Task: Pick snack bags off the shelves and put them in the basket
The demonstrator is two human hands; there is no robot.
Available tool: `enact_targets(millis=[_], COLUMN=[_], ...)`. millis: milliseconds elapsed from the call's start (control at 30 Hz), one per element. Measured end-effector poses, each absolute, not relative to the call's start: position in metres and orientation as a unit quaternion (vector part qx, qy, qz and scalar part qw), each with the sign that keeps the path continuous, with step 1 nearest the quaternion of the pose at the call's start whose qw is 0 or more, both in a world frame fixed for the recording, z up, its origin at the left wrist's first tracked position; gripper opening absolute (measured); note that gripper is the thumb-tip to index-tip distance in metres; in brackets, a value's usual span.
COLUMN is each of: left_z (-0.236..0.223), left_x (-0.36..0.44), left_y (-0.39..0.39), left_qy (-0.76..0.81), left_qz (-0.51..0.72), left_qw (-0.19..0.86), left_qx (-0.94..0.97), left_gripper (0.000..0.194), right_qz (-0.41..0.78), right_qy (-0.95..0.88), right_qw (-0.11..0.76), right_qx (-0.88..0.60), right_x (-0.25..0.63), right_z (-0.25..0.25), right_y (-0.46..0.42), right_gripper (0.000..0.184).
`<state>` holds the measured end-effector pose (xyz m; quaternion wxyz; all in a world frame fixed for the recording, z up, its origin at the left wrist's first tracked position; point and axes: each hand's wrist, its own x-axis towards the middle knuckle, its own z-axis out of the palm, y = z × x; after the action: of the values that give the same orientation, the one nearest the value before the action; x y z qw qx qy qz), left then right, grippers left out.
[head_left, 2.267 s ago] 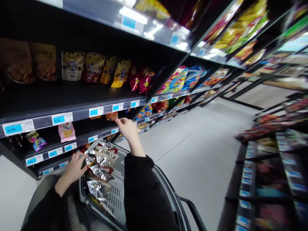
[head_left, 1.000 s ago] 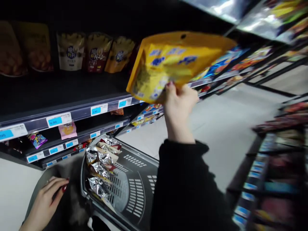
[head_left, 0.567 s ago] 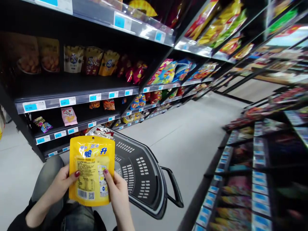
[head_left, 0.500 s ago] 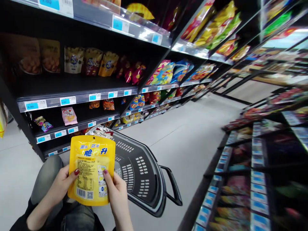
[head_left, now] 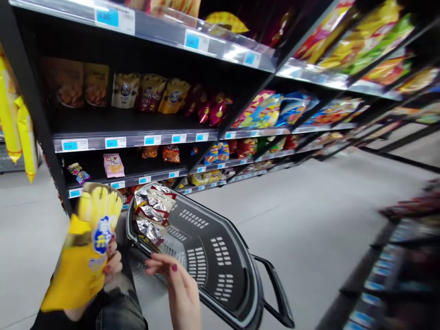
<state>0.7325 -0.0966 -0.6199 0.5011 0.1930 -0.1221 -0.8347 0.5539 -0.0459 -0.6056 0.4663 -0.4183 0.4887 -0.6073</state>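
Note:
A yellow snack pouch (head_left: 80,256), its front printed with potato fries and a blue logo, is tilted at the lower left of the head view. My left hand (head_left: 113,262) grips its right edge; the pouch hides part of that hand. My right hand (head_left: 177,279) holds nothing, its fingers loosely apart, over the near rim of a black shopping basket (head_left: 209,263). Several silver, red and white snack packs (head_left: 154,213) lie in the basket's far left end.
Shelves of snacks run along the left, with more pouches (head_left: 173,95) on the middle shelf and a pink pack (head_left: 114,165) lower down. The basket's handle (head_left: 275,293) sticks out to the right. Another shelf (head_left: 371,284) borders the aisle floor on the right.
My right hand has let go of the yellow pouch. My left hand has carried it left and turned it from back to front. The view has shifted, showing more of the packs in the basket.

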Motion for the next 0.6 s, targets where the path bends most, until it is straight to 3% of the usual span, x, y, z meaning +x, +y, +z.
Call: enact_targets(millis=[167,233,433,600], left_z=[-0.607,-0.604,-0.619,-0.618], left_x=[0.726,0.723,0.727,0.732], left_y=[-0.086,-0.085,-0.103,-0.119], left_qy=[0.086,0.1,-0.13,-0.219], left_qz=[-0.85,-0.846,-0.807,-0.704], left_qw=[0.49,0.482,0.549,0.562], left_qx=[-0.172,-0.207,0.172,0.374], left_gripper=[0.023,0.026,0.055,0.033], right_qz=[-0.59,-0.561,-0.486,-0.541], right_qy=[0.526,0.539,0.548,0.539], right_qw=[0.469,0.471,0.458,0.451], right_qx=[-0.395,-0.417,-0.504,-0.462], right_x=[0.561,0.56,0.55,0.552], right_z=[-0.609,-0.613,-0.627,-0.635], right_y=[-0.049,-0.05,-0.057,-0.063], right_gripper=[0.043,0.043,0.045,0.044])
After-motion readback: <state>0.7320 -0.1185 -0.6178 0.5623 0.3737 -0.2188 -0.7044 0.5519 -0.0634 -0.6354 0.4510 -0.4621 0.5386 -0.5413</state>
